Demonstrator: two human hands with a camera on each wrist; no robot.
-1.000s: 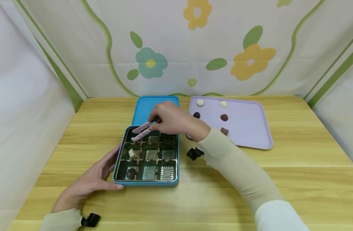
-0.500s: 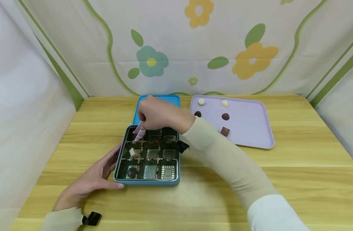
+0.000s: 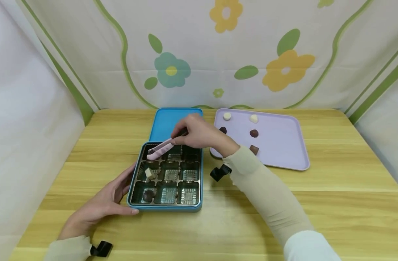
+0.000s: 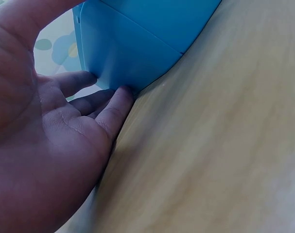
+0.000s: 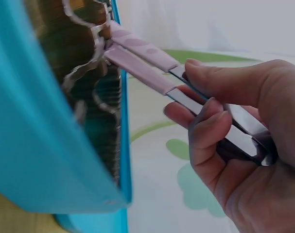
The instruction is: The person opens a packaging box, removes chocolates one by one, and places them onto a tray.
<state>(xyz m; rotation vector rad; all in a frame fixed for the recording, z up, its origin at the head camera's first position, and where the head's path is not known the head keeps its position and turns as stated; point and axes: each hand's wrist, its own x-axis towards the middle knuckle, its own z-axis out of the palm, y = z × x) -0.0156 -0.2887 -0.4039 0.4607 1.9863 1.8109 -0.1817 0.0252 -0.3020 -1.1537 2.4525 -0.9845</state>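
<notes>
My right hand holds metal tongs with pink tips, thumb on one arm and fingers curled round the other. The tongs' tips reach into the back left compartment of the blue tin, where a small dark shape shows beside them. In the left column of the tin lie a cream-coloured square chocolate and, nearer the front, a round dark chocolate. My left hand rests against the tin's left side, fingertips on its wall and thumb extended along the front left corner.
A blue lid lies behind the tin. To the right, a lilac tray carries several chocolates, among them a white round one, a brown fluted one and a brown square one. A patterned cloth hangs behind the table.
My right hand swung left with the tongs steeper, then came back right with them slanted again. The tongs' tips now stand closer together than one second ago. My left hand and the tin stay put.
</notes>
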